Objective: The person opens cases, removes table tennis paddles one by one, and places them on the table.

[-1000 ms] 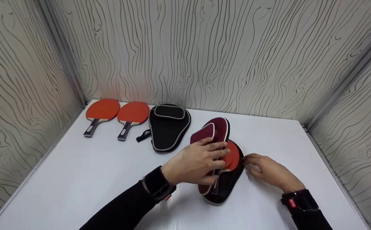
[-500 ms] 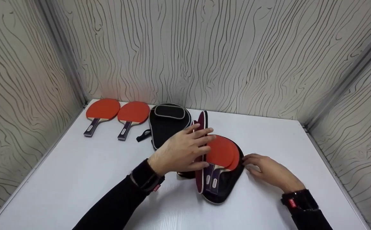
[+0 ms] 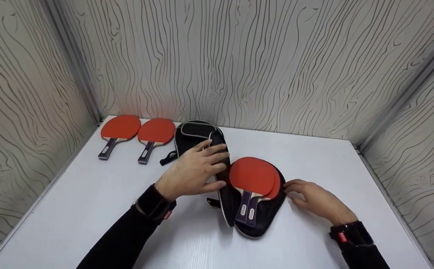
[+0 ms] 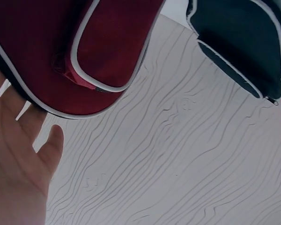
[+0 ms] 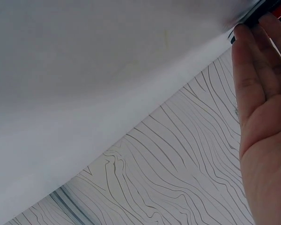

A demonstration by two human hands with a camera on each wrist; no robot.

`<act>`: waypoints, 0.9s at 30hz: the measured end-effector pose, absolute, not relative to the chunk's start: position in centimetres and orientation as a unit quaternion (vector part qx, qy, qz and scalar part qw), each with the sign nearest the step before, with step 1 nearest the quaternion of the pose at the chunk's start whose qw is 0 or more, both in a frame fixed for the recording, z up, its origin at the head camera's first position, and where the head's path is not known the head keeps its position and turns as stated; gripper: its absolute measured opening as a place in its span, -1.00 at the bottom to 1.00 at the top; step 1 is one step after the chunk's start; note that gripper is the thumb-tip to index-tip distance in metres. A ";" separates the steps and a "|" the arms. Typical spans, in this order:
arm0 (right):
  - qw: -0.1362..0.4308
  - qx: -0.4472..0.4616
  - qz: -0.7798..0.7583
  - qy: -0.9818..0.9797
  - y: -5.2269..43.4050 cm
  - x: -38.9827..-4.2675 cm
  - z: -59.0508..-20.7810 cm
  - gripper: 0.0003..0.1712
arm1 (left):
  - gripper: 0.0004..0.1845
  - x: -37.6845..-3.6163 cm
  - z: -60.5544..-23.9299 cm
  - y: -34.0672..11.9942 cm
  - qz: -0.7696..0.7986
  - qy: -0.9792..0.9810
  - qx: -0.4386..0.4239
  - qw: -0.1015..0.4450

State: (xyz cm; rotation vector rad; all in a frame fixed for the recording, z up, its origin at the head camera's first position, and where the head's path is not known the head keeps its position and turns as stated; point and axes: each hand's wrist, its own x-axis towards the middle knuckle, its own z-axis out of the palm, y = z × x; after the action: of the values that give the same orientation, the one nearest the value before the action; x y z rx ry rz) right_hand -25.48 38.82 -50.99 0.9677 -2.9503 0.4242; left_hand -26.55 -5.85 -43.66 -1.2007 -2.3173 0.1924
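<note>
Far left on the white bench point(image 3: 89, 209), two loose red paddles point(image 3: 120, 129) lie side by side by the back wall, handles toward the person, and a closed black case point(image 3: 194, 144) sits just right of them. Left hand point(image 3: 192, 173) has fingers straight and spread, pressing flat on the swung-open cover flap point(image 4: 70, 51), which is maroon on its outer face and black inside; the flap stands up on edge, leaning left over the closed black case. Left wrist view shows the flap resting on the open palm point(image 4: 14, 173), thumb loose. Right of it, the open case base point(image 3: 267, 215) lies flat near bench centre with two stacked red paddles point(image 3: 254, 177) in it, handles toward the person. Right hand point(image 3: 314, 201) is flat and relaxed on the bench, fingertips point(image 5: 246, 42) touching the right rim of the case base, holding nothing.
</note>
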 end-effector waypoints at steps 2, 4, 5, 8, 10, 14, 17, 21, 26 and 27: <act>0.003 0.307 0.138 -0.942 38.8 -25.5 -51.0 -0.77 | -0.51 -26.6 -44.0 -6.3 0.062 -0.858 -0.442 0.254; 0.003 0.305 0.140 -0.942 38.8 -25.4 -51.0 -0.78 | -0.52 -26.7 -44.5 -6.6 0.060 -0.863 -0.440 0.242; 0.002 0.304 0.141 -0.942 38.8 -25.4 -51.0 -0.78 | -0.52 -26.8 -44.7 -6.8 0.059 -0.866 -0.438 0.234; 0.002 0.303 0.140 -0.943 38.8 -25.4 -51.0 -0.77 | -0.50 -26.9 -45.4 -7.2 0.058 -0.877 -0.430 0.206; 0.003 0.303 0.138 -0.943 38.8 -25.4 -51.0 -0.77 | -0.48 -26.9 -45.8 -7.5 0.058 -0.884 -0.424 0.190; 0.005 0.305 0.133 -0.943 38.7 -25.3 -51.0 -0.77 | -0.44 -26.9 -46.3 -7.8 0.063 -0.894 -0.412 0.164; 0.007 0.309 0.126 -0.943 38.7 -25.3 -51.0 -0.78 | -0.39 -26.7 -46.6 -7.9 0.069 -0.903 -0.402 0.132; 0.012 0.309 0.112 -0.944 38.7 -25.3 -51.0 -0.77 | -0.28 -26.6 -47.2 -7.7 0.074 -0.915 -0.388 0.081; 0.043 0.297 0.083 -0.950 38.7 -25.2 -50.7 -0.77 | -0.14 -26.4 -48.2 -7.4 0.089 -0.920 -0.379 0.047; 0.055 0.297 0.075 -0.950 38.6 -25.1 -50.6 -0.76 | -0.12 -26.3 -48.3 -7.3 0.092 -0.919 -0.380 0.045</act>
State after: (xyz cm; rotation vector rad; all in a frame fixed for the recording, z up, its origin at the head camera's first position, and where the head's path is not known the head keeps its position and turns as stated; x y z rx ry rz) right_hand -25.09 38.60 -50.60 0.9015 -2.8853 0.2286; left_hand -26.34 -7.28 -48.34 -1.1605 -2.8088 0.2799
